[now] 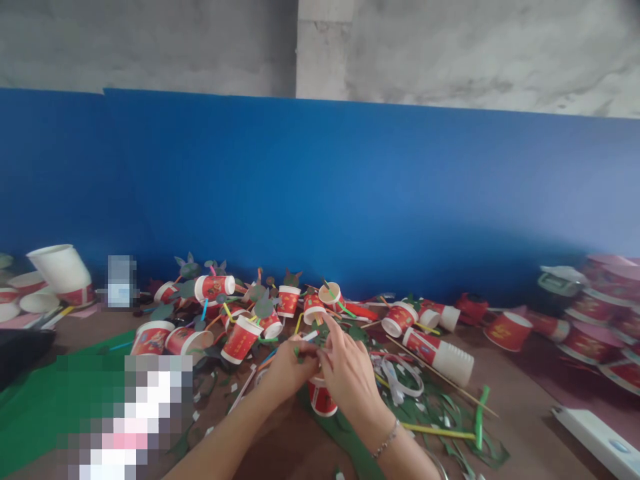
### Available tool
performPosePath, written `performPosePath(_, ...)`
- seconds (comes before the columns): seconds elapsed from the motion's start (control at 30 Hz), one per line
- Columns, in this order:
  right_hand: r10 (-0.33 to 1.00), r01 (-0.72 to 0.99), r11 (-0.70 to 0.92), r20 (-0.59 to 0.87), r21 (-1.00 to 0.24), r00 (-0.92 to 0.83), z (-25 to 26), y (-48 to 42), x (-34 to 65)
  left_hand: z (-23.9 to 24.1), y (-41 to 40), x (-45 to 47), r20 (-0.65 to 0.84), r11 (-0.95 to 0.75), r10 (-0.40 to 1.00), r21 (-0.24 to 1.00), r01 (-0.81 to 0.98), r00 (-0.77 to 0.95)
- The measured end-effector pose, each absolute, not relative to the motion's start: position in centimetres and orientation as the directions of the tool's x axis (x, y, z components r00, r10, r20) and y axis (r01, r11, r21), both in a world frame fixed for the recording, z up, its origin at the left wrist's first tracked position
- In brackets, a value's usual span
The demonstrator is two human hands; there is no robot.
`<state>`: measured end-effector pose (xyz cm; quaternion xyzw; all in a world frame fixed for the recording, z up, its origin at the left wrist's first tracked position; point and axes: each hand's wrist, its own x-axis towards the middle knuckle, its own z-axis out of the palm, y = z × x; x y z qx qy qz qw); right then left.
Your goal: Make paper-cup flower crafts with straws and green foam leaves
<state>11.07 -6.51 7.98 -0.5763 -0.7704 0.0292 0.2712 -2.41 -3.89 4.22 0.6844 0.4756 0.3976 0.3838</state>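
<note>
My left hand [291, 371] and my right hand [350, 369] meet in the middle of the view, fingertips pinched together. What lies between them is too small and covered to make out; a bit of green shows by the left fingers. Just under the hands stands a red paper cup [323, 400] with a white rim, its top partly hidden by my fingers. It rests on green paper [363, 445] on the brown table. Beyond my hands, several red paper cups [243, 339] with straws and dark green paper cutouts lie jumbled.
A stack of paper cups [443, 355] lies right of my hands, beside a thin wooden stick [445, 377]. Green paper scraps and a yellow straw [437, 432] lie nearer. A white box [597, 440] is at the right edge, and a blue partition [320, 193] stands behind the table.
</note>
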Motion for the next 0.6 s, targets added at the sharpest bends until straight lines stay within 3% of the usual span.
performPosePath(0.27, 0.935, 0.859, 0.266, 0.335, -0.437, -0.119, 8.5, -5.8, 12.2, 3.9, -4.0, -2.4, 0.189, -0.26, 0.95, 0.921, 0.291, 0.25)
performPosePath(0.4, 0.947, 0.806, 0.295, 0.271, -0.513, -0.174, 8.9, -5.2, 13.0, 4.1, -4.1, -2.5, 0.18, -0.249, 0.949, 0.932, 0.264, 0.259)
performPosePath(0.6, 0.965, 0.618, 0.208, 0.055, -0.758, -0.258, 9.2, -4.7, 14.3, 5.4, -4.5, -2.8, 0.109, -0.211, 0.924, 0.945, 0.25, 0.367)
